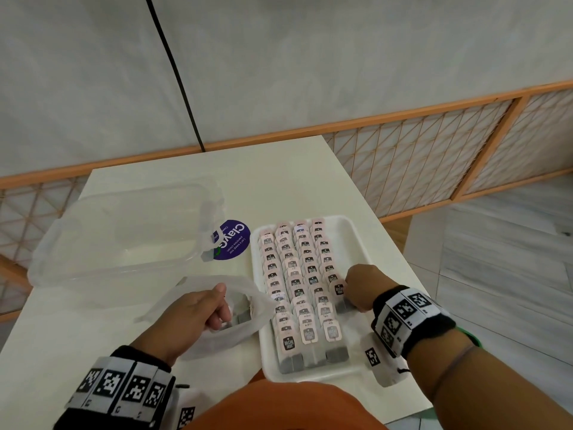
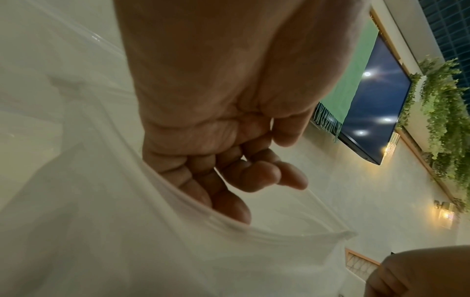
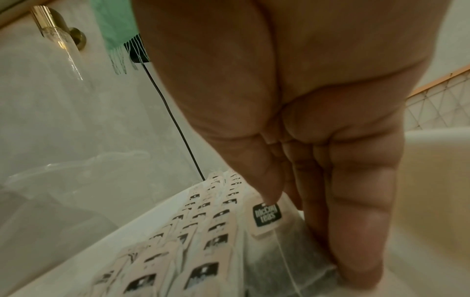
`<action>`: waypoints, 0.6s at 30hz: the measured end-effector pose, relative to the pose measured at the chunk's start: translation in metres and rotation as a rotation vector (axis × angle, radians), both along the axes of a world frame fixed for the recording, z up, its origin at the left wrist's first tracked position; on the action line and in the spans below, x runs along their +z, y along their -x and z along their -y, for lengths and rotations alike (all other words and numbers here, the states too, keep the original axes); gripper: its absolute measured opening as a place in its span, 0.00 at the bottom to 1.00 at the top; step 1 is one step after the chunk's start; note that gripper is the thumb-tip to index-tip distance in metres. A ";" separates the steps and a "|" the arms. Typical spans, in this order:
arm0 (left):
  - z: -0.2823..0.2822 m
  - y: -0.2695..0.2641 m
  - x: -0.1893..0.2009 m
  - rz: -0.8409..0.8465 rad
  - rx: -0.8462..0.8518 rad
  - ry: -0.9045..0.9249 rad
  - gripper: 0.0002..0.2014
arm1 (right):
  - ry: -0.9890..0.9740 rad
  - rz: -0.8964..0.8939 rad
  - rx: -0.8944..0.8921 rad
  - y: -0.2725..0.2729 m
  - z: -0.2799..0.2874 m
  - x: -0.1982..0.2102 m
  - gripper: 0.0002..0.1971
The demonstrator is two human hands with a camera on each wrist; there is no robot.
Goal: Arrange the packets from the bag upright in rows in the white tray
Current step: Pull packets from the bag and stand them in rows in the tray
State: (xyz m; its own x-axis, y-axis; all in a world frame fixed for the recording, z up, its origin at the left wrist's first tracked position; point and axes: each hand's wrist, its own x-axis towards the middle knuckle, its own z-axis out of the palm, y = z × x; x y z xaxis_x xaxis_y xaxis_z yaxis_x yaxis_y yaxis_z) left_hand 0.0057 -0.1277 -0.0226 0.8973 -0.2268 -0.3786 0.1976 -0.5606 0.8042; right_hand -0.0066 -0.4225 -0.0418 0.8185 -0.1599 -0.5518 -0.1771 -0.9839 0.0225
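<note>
Four rows in the white tray (image 1: 356, 240) are largely filled, a packet (image 1: 339, 290) is pinched upright at three o'clock by the right hand (image 1: 364, 287), while the bag (image 1: 248, 293) (seemingly few left) is gripped by the left hand (image 1: 198, 308).

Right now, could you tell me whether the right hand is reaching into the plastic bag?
No, the right hand is at the white tray, setting a packet upright there.
</note>
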 end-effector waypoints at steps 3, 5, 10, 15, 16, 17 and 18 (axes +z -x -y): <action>-0.001 0.001 -0.001 0.045 -0.006 -0.069 0.22 | -0.033 0.022 -0.053 0.001 -0.001 0.000 0.15; -0.002 0.001 -0.004 0.162 -0.048 -0.191 0.16 | -0.055 0.079 -0.081 0.004 -0.001 0.001 0.14; -0.008 -0.004 -0.021 0.375 -0.178 -0.523 0.12 | -0.422 0.373 -0.138 0.009 -0.013 0.010 0.11; -0.004 -0.008 -0.035 0.366 -0.251 -0.767 0.16 | -0.702 0.474 0.352 0.022 -0.053 0.028 0.13; -0.003 -0.009 -0.037 0.333 -0.268 -0.811 0.16 | -0.715 0.436 0.428 0.025 -0.061 0.030 0.16; -0.002 -0.011 -0.037 0.301 -0.288 -0.845 0.15 | -0.688 0.401 0.492 0.027 -0.068 0.030 0.18; -0.001 -0.012 -0.037 0.268 -0.319 -0.868 0.15 | -0.628 0.378 0.544 0.028 -0.074 0.029 0.20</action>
State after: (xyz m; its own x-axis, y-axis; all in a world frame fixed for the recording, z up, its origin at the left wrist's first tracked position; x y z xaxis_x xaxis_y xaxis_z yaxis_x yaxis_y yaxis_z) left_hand 0.0179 -0.1268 -0.0597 0.9230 -0.2129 -0.3206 -0.1974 -0.9770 0.0804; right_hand -0.0350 -0.3488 -0.0125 0.8371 0.5402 -0.0865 0.4285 -0.7457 -0.5102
